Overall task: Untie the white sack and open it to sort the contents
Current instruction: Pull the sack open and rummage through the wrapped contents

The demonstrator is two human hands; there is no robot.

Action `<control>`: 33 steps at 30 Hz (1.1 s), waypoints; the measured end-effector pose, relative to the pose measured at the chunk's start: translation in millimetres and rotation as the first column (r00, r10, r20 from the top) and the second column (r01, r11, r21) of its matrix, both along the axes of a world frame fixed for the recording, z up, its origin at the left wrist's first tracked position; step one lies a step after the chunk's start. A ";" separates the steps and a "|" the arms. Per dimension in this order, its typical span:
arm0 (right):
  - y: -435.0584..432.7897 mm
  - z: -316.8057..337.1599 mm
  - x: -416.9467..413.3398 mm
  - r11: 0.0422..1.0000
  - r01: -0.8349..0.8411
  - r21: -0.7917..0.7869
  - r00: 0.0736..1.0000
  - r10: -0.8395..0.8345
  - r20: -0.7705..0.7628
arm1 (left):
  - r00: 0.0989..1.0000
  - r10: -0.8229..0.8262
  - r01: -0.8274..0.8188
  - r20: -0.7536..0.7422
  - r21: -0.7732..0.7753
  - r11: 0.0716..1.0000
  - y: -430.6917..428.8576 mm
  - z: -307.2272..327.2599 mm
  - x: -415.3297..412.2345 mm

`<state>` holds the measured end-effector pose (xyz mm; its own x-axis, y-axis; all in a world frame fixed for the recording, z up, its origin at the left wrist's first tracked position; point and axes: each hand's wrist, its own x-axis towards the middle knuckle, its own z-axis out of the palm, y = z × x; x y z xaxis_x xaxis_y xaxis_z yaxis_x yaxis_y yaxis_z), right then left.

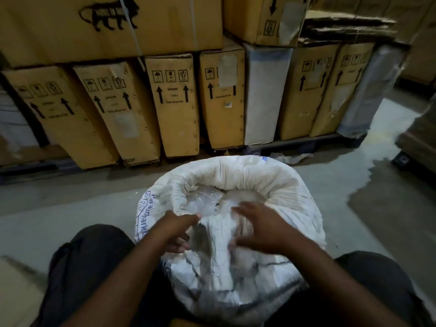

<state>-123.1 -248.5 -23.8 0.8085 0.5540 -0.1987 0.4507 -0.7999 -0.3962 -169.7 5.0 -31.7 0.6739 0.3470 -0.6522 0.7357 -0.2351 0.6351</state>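
A large white woven sack (247, 178) stands on the floor between my knees, its mouth open and its rim rolled outward. Clear plastic packets (205, 199) show inside the mouth. My left hand (177, 230) pinches the near edge of the sack fabric with thumb and fingers. My right hand (257, 230) is blurred; it lies on the bunched near edge of the sack with its fingers curled into the cloth. Blue printed text runs down the sack's left side. No tie is visible at the mouth.
Upright cardboard boxes (174, 102) with arrow marks stand in a row on a dark pallet (306, 142) just behind the sack, with larger boxes stacked above. Grey concrete floor (59, 199) lies to the left and right. More boxes stand at the far right (420, 142).
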 end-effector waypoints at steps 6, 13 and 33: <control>-3.4 -11.9 -52.2 0.963 -0.075 -0.260 0.982 0.117 0.148 | 0.944 -0.220 0.113 0.244 0.388 0.915 -17.1 6.5 -28.9; -1.4 -18.5 -97.2 0.856 -0.247 -0.454 0.954 0.135 -0.266 | 0.563 -0.721 0.758 -0.405 0.600 0.255 -0.1 -4.8 -79.4; 2.3 -45.3 -29.0 0.875 -0.071 -0.479 0.997 0.049 -0.059 | 0.478 -0.736 0.802 -0.478 0.580 0.144 0.4 -32.7 -4.1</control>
<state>-152.1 -246.2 -69.0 0.7610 0.4288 -0.4868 0.4956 -0.8685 0.0099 -173.8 5.4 -64.4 0.8341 -0.0152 -0.5515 -0.0640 -0.9955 -0.0693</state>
